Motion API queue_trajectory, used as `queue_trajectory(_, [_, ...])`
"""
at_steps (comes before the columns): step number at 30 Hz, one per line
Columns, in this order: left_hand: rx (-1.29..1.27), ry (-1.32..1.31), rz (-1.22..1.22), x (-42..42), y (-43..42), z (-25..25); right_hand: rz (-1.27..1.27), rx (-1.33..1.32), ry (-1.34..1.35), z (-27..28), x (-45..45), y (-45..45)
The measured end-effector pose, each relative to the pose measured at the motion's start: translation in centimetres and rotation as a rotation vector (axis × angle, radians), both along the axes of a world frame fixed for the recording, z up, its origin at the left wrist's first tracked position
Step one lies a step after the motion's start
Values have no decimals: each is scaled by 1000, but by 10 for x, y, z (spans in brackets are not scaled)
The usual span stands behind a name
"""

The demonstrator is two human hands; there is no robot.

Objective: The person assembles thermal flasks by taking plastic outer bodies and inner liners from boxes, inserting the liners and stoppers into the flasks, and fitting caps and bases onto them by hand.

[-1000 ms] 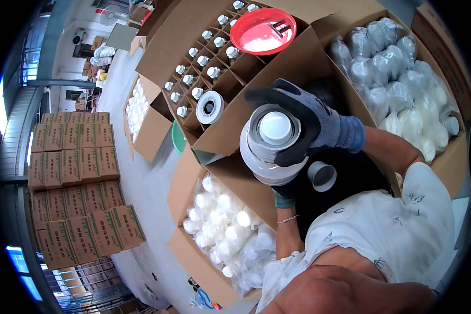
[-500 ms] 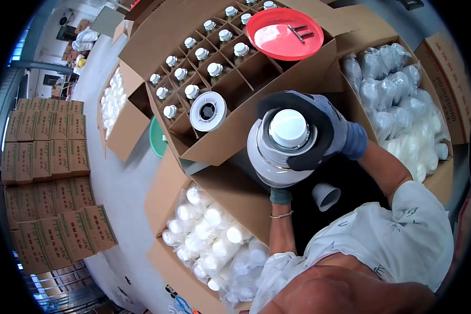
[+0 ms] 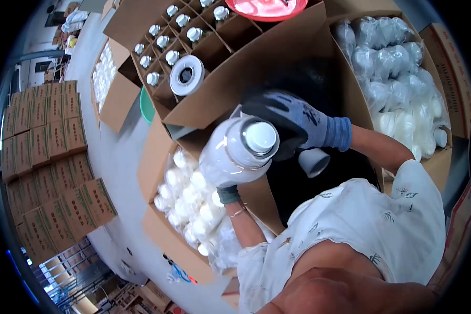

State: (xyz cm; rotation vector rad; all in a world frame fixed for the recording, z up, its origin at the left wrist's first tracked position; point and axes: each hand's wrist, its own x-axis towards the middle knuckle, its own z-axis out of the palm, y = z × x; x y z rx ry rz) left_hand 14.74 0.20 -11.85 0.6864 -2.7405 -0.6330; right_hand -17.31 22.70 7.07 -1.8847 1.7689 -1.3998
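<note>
A white flask [image 3: 230,157] with a white cap and a silvery ring under it stands tilted before me, its top leaning to the right. My left hand [image 3: 228,193], in a greenish-grey glove, is at its lower end and supports it; the fingers are hidden behind the flask. Close by the neck, on the far right side, is my right hand [image 3: 298,120] in a grey-blue glove with a black palm. Its fingers are smeared by motion, so whether they touch the flask is unclear. Just below that hand lies a white cup [image 3: 313,163].
A divided carton [image 3: 235,78] holds several white-capped bottles, a white ring-shaped part [image 3: 187,75] and a red basin [image 3: 269,8] on top. Open cartons of plastic-wrapped white pieces [image 3: 193,204] and clear-wrapped pieces [image 3: 387,73] flank me. Stacked cartons [image 3: 47,157] stand left.
The flask has shifted left and tilts more, my left hand going with it. My right hand has come away from its wrap around the flask's collar. The whole view has shifted too.
</note>
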Motion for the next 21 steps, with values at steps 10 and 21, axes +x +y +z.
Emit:
queue_trajectory(10, [-108, 6, -12, 39, 61, -49, 214, 728, 698, -101, 49, 103])
queue_trajectory(21, [-58, 77, -104, 15, 57, -21, -678, 243, 336, -17, 7, 37])
